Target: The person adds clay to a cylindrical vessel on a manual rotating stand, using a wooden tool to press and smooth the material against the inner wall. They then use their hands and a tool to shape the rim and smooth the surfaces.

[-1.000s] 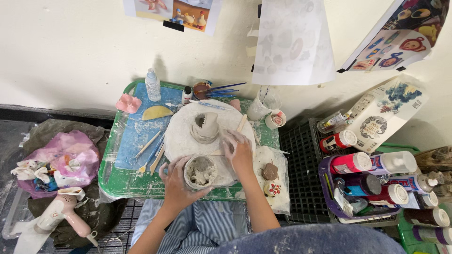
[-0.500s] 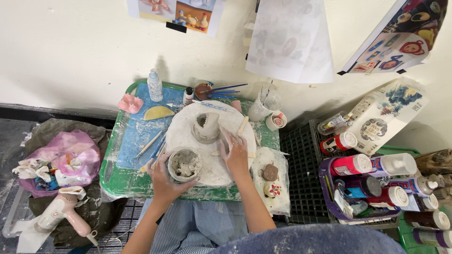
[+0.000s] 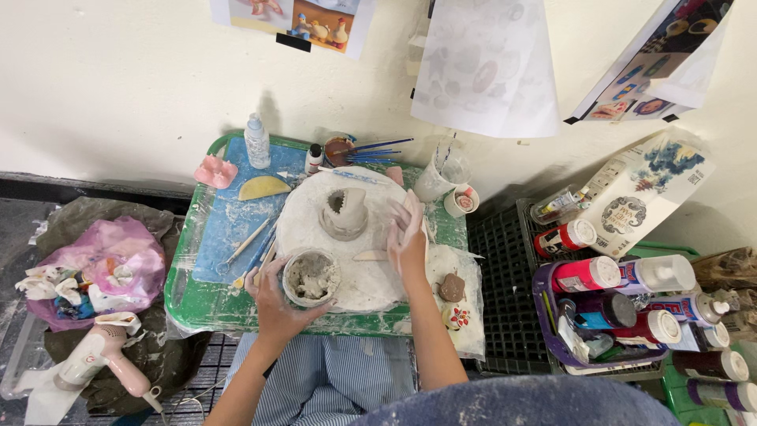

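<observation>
My left hand (image 3: 272,300) grips a small round cup of grey clay slip (image 3: 311,278) at the near edge of a white round board (image 3: 311,217). My right hand (image 3: 408,233), smeared with clay, rests flat with fingers apart on the right side of that board. A small unfired clay vessel (image 3: 344,213) stands at the board's middle, left of the right hand. A flat wooden tool (image 3: 369,255) lies between the two hands. All of it sits on a green tray (image 3: 197,304).
Modelling tools (image 3: 251,241), a yellow sponge (image 3: 263,188), a spray bottle (image 3: 257,140), brushes (image 3: 378,150) and plastic cups (image 3: 441,175) crowd the tray. Paint bottles fill a purple basket (image 3: 615,296) at right. A pink bag (image 3: 102,268) and hair dryer (image 3: 98,359) lie left.
My left hand has slid the cup of slip leftwards along the board's near edge. My right hand has moved up and right from the board's centre to its right side.
</observation>
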